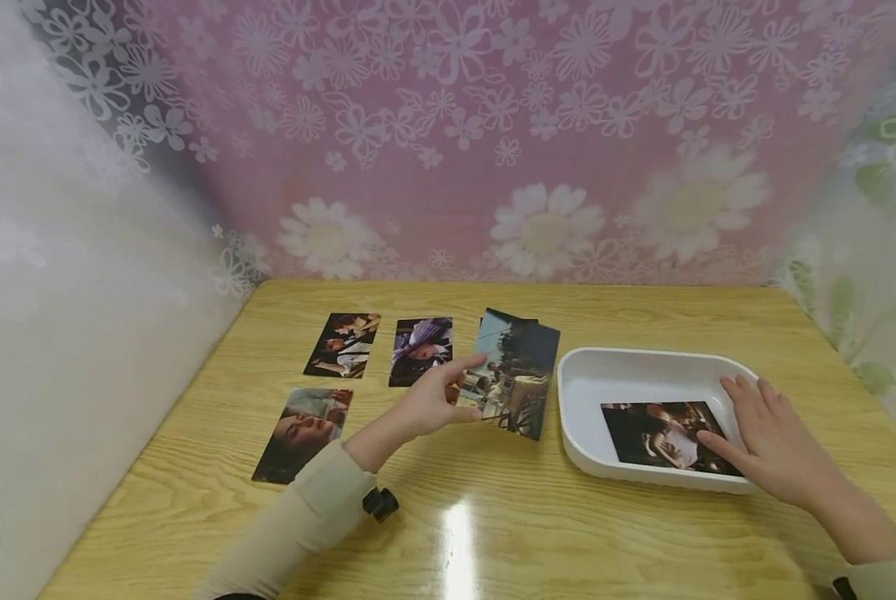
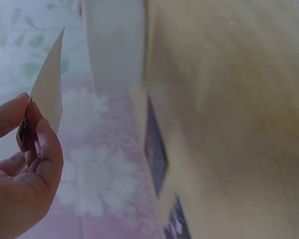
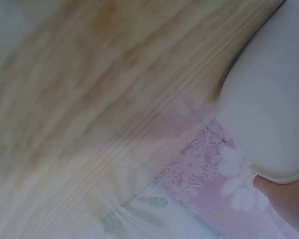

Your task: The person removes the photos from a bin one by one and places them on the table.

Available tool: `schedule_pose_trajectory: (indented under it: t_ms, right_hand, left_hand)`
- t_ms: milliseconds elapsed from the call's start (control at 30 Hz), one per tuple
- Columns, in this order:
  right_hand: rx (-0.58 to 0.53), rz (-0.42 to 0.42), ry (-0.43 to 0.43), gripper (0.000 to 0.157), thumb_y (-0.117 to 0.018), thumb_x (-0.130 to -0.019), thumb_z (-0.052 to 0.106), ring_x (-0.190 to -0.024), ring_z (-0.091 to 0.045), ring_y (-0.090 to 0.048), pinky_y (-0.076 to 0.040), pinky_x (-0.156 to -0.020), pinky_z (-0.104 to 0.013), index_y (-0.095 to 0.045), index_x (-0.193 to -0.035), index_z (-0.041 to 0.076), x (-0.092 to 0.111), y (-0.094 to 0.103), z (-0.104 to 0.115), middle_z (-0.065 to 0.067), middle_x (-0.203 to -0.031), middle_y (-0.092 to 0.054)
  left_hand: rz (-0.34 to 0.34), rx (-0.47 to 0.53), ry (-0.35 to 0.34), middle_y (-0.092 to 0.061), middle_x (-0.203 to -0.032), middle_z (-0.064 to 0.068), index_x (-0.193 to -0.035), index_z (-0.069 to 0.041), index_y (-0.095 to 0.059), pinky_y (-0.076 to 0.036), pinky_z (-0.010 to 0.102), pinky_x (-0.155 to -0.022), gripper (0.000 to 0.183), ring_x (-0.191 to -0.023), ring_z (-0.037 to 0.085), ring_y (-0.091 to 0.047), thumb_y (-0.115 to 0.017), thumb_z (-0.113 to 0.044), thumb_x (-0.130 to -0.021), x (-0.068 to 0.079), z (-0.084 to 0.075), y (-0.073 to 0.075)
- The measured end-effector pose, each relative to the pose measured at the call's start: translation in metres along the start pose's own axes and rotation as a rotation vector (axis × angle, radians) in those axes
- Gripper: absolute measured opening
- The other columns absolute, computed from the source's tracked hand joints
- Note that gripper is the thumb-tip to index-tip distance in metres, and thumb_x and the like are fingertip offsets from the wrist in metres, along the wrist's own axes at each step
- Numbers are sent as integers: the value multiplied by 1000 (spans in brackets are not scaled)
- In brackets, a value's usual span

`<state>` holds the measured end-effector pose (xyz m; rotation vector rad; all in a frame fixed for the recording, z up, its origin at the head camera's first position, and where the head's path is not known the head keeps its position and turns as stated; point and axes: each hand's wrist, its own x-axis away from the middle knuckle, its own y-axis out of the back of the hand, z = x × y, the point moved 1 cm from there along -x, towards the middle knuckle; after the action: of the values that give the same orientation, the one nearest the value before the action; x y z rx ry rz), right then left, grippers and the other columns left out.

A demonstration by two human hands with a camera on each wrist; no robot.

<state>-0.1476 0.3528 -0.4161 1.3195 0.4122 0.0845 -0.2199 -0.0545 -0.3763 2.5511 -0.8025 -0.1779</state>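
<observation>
My left hand (image 1: 436, 398) pinches a photo print (image 1: 518, 375) by its left edge, thumb on one face and fingers behind. In the left wrist view the held photo (image 2: 49, 92) stands nearly edge-on with its pale back showing. Behind it in the head view, the dark top edge of another photo peeks out; the rest is hidden. My right hand (image 1: 781, 446) rests over the right rim of a white plastic basin (image 1: 590, 379), fingers extended. Its thumb reaches inward over a dark photo (image 1: 673, 437) lying in the basin. In the right wrist view a fingertip (image 3: 261, 185) meets the basin's rim.
Left on the wooden table (image 1: 538, 533) lie a photo of several figures (image 1: 342, 346), a purple-toned photo (image 1: 421, 350) and a portrait photo (image 1: 305, 433), spaced apart. A flowered pink backdrop (image 1: 432, 167) stands behind the table, with pale panels at both sides.
</observation>
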Motion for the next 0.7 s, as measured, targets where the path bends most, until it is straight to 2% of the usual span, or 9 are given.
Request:
schedule_pose_trajectory:
  t_ms: [267,367,500,700]
  right_hand:
    - [-3,12,-8,81,-53,-87,35,-128,-38,13,13,-97,-50,-6,-140,-6,2,2,0,-34,-137,-12]
    - [-6,16,-10,81,-53,-88,34,-128,-39,13,14,-97,-50,-6,-140,-5,2,2,0,-35,-136,-11]
    - [-7,22,-12,82,-53,-88,34,-127,-39,13,14,-97,-49,-4,-140,-5,2,2,0,-35,-136,-11]
    - [-9,27,-14,82,-53,-88,35,-127,-39,13,14,-97,-50,-4,-140,-4,1,2,1,-34,-137,-11]
  left_hand:
    - [-39,-41,103,-45,-111,10,-136,-10,-35,-29,26,-48,68,-50,13,-27,-68,-6,-77,53,39,18]
    - [-44,-70,128,-48,-97,8,-136,-7,-35,-28,25,-47,69,-48,13,-26,-69,-6,-76,69,47,22]
    - [-29,-139,160,-38,-66,1,-136,-3,-34,-28,24,-45,70,-46,11,-27,-70,-6,-75,85,55,25]
    - [30,-288,195,-40,-53,-1,-136,1,-32,-27,25,-42,74,-44,11,-32,-71,-13,-75,97,62,31]
